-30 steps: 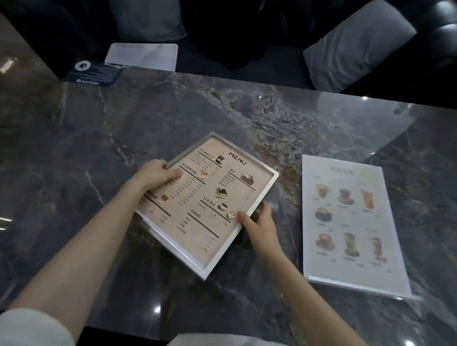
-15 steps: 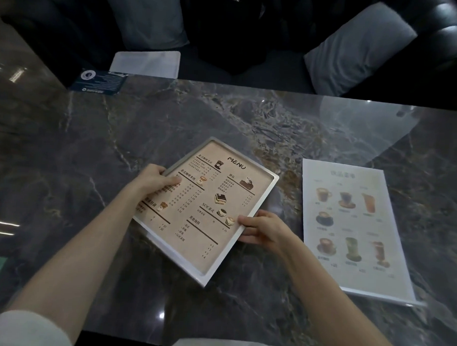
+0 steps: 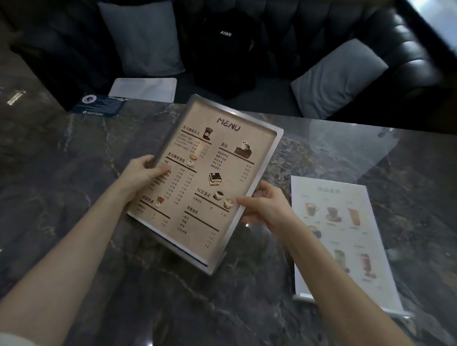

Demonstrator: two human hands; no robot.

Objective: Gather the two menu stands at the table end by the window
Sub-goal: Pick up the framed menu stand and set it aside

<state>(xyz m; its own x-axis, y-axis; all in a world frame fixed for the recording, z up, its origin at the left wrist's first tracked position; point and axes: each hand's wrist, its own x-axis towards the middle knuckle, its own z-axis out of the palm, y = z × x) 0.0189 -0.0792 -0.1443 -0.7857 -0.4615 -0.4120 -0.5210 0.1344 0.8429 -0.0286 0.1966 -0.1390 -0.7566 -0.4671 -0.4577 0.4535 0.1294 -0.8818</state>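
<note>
A beige menu stand in a silver frame, headed "MENU", is lifted off the dark marble table and tilted up toward me. My left hand grips its left edge, thumb on the front. My right hand grips its right edge low down. A second menu stand, white with drink pictures, lies flat on the table to the right; my right forearm crosses its lower left corner.
A dark blue card and a white sheet lie at the table's far left edge. Behind the table a black sofa holds two grey cushions and a black bag. A bright window shows top right.
The beige menu stand has gone from lying flat on the table to raised and tilted upright in both hands. My right hand moved from its edge to a full grip.
</note>
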